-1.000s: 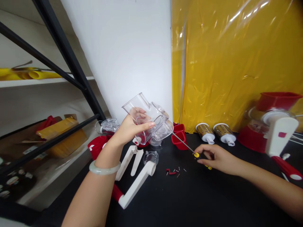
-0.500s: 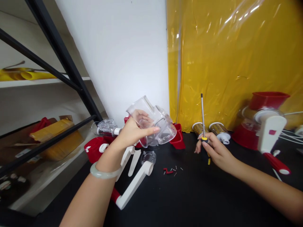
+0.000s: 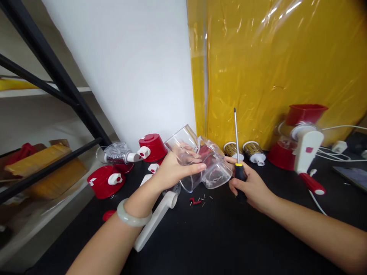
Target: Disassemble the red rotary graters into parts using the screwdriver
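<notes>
My left hand [image 3: 174, 170], with a pale bangle at the wrist, is wrapped round a clear plastic grater housing [image 3: 200, 162] held just above the black table [image 3: 229, 236]. My right hand [image 3: 248, 183] grips the black handle of a screwdriver [image 3: 236, 145], whose metal shaft points straight up. The index finger of that hand touches the right side of the clear housing. Small screws and a red clip [image 3: 197, 200] lie on the table under the housing.
A white crank handle [image 3: 156, 219], red bases [image 3: 104, 181] [image 3: 151, 147] and a clear drum part [image 3: 114, 154] lie at left. Two metal grater drums [image 3: 252, 151] and an assembled red and white grater [image 3: 301, 147] stand by the yellow plastic sheet [image 3: 272, 68]. Black shelving rises at left.
My right hand has brought the upright screwdriver left to the clear housing. My left hand has lowered the housing a little. The camera has turned right.
</notes>
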{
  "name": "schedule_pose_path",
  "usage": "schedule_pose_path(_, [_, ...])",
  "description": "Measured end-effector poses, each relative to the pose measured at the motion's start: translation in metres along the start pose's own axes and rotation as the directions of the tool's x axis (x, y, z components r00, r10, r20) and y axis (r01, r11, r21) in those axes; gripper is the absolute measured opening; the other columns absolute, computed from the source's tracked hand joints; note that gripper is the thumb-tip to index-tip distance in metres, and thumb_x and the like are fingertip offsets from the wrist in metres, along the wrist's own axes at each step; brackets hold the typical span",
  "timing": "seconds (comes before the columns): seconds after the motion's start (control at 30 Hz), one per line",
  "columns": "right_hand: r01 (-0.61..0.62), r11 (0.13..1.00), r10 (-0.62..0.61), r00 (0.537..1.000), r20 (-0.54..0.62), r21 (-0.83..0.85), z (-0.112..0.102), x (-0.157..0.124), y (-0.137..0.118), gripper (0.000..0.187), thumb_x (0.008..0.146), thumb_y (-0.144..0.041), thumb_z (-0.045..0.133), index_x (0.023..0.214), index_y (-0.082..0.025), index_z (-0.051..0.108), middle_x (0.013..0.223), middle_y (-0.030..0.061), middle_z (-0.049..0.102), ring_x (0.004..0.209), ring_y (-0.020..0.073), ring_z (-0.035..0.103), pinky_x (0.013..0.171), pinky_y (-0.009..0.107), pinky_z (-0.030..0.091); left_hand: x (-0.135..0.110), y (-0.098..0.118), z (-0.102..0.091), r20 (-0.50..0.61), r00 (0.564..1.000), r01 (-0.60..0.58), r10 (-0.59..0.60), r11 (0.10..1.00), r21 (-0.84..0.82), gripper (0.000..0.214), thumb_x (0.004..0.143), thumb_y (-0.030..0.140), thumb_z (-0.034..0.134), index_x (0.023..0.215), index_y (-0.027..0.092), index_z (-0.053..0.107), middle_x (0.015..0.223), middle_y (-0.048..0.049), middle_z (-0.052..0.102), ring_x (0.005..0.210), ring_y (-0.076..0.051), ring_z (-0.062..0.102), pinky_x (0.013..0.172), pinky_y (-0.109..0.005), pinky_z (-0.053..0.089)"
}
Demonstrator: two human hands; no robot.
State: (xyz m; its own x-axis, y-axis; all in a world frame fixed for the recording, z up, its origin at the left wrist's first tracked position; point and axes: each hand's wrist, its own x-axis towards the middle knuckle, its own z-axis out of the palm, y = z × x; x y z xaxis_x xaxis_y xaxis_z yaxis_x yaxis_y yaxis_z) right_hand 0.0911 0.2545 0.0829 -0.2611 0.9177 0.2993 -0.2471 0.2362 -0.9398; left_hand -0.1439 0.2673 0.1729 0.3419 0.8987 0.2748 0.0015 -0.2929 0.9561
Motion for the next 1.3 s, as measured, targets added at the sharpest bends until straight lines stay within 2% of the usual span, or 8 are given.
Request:
schedule_pose_path(0.07, [-0.004,1.000,0.003,1.000,0.024,0.029,0.001,-0.001,0.000,0.081,0.071,-0.056,0.084,0.138,-0.022,0.051,0.074,-0.0020,0.056,0.048,0.0057,0.040,0.043,0.021,0.037,0.000,-0.001,0.003,-0.004,1.000,0.016,-0.016,1.000,0.009,0.060,0.058,0.031,0.093,0.098,0.023,0.050,0.090,0.0003,0.067,0.086,-0.019,0.070,0.084,-0.037,0.054])
schedule_pose_path(0.23, [-0.047,0.999,0.047,0.999,0.026,0.007,0.002,-0.004,0.001,0.082,0.070,-0.058,0.084,0.135,-0.020,0.053,0.060,-0.0070,0.046,0.046,0.0075,0.041,0.045,0.023,0.038,-0.001,-0.004,0.004,0.022,1.000,-0.010,0.009,1.000,0.009,0.058,0.059,0.031,0.093,0.095,0.023,0.048,0.085,0.0019,0.066,0.079,-0.017,0.069,0.079,-0.035,0.054])
schedule_pose_path(0.5, [-0.052,0.997,0.051,0.999,-0.015,-0.057,0.003,-0.004,-0.002,0.072,0.070,-0.063,0.082,0.120,-0.018,0.059,0.062,-0.0052,0.051,0.045,0.0072,0.043,0.046,0.023,0.040,-0.002,-0.006,0.006,0.000,1.000,0.024,-0.024,1.000,-0.009,0.062,0.056,0.032,0.094,0.097,0.022,0.049,0.088,0.0013,0.068,0.082,-0.018,0.070,0.080,-0.035,0.055])
schedule_pose_path(0.63, [-0.055,0.993,0.049,0.997,-0.054,-0.101,0.004,-0.004,-0.005,0.072,0.072,-0.063,0.080,0.123,-0.017,0.058,0.062,-0.0047,0.052,0.045,0.0075,0.043,0.047,0.024,0.041,-0.002,-0.009,0.006,-0.055,0.998,0.003,-0.003,1.000,-0.005,0.064,0.055,0.030,0.095,0.099,0.022,0.050,0.091,0.0003,0.069,0.086,-0.020,0.071,0.084,-0.038,0.056])
schedule_pose_path(0.77, [-0.065,0.996,0.061,0.996,-0.066,-0.060,0.008,-0.007,-0.005,0.077,0.071,-0.064,0.081,0.128,-0.020,0.055,0.067,-0.0047,0.053,0.044,0.0061,0.043,0.046,0.024,0.040,-0.002,-0.011,0.005,-0.035,0.999,0.003,-0.005,0.999,-0.041,0.061,0.057,0.030,0.094,0.098,0.023,0.049,0.091,0.0005,0.070,0.088,-0.021,0.073,0.086,-0.040,0.056])
schedule_pose_path(0.97, [-0.160,0.983,0.154,0.986,0.067,0.094,0.012,-0.011,-0.005,0.088,0.065,-0.082,0.073,0.130,-0.025,0.052,0.090,0.0023,0.062,0.044,0.0026,0.034,0.038,0.020,0.029,-0.003,-0.013,0.007,-0.011,1.000,0.003,-0.004,0.996,-0.088,0.062,0.056,0.030,0.095,0.097,0.024,0.049,0.095,0.0003,0.069,0.091,-0.021,0.073,0.083,-0.038,0.058])
schedule_pose_path(1.1, [-0.229,0.956,0.209,0.970,0.121,0.186,0.012,-0.012,-0.004,0.079,0.065,-0.082,0.072,0.117,-0.026,0.053,0.086,-0.0001,0.059,0.044,0.0024,0.034,0.038,0.018,0.027,-0.006,-0.014,0.008,0.038,0.999,0.006,-0.001,0.993,-0.117,0.065,0.054,0.028,0.096,0.100,0.024,0.049,0.094,0.0009,0.069,0.093,-0.020,0.072,0.083,-0.036,0.058])
schedule_pose_path(1.3, [-0.230,0.954,0.194,0.962,0.191,0.190,0.011,-0.013,0.000,0.078,0.069,-0.087,0.063,0.113,-0.024,0.054,0.089,0.0018,0.063,0.043,0.0015,0.036,0.041,0.018,0.024,-0.007,-0.020,0.006,0.086,0.996,-0.020,0.029,0.995,-0.101,0.067,0.055,0.026,0.096,0.104,0.026,0.050,0.097,0.0007,0.066,0.096,-0.020,0.069,0.081,-0.033,0.057])
